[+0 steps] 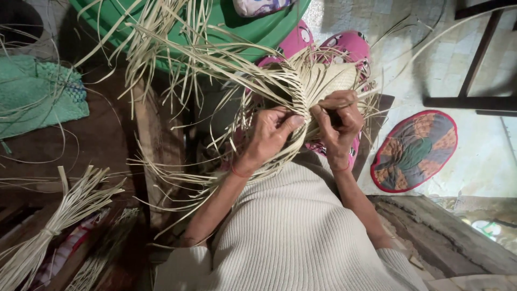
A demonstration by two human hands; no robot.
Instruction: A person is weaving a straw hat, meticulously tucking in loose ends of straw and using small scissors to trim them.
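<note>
While both hands work at lap level, the half-woven straw piece [323, 81] sits directly above and between them, resting against the knees in pink patterned trousers [350, 46]. Left hand [269, 134]: fingers curled, thumb tip pressed onto a pale strip at the weave's centre seam, pinching it. Right hand [339, 121]: fingers clenched around strips at the lower edge of the woven panel, knuckles facing the camera. Loose strands fan outward from the weave on all sides, beyond the fingertips. Tied bundle of straw [59, 215] lies well apart at lower left. Oval patterned mat [414, 151] lies on the floor to the right. Green tub [269, 27] stands behind the weave.
</note>
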